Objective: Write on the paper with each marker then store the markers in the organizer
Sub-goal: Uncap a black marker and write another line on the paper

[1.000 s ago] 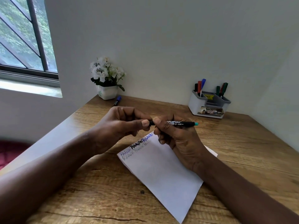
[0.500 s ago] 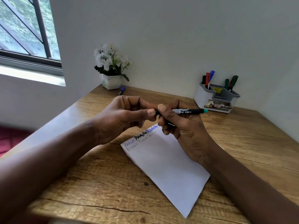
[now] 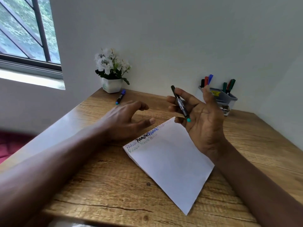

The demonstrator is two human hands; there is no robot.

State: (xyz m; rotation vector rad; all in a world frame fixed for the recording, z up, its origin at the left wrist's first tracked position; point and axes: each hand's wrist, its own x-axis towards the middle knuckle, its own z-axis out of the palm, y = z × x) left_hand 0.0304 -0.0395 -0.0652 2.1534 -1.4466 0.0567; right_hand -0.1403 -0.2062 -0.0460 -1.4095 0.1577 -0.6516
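Observation:
My right hand is raised palm up over the desk and holds a black marker with a teal end, cap on, tilted away from me. My left hand hovers just left of the paper with its fingers spread and nothing in it. The white paper lies at an angle on the desk, with several lines of coloured writing along its top edge. The grey organizer stands at the back right against the wall, partly behind my right hand, with several markers upright in it.
A blue-capped marker lies at the back of the wooden desk beside a white pot of white flowers. The wall runs behind and to the right. A window is at the upper left.
My hands were together on the marker; now they have come apart. My left hand let go and opened, and my right hand turned palm up with the marker.

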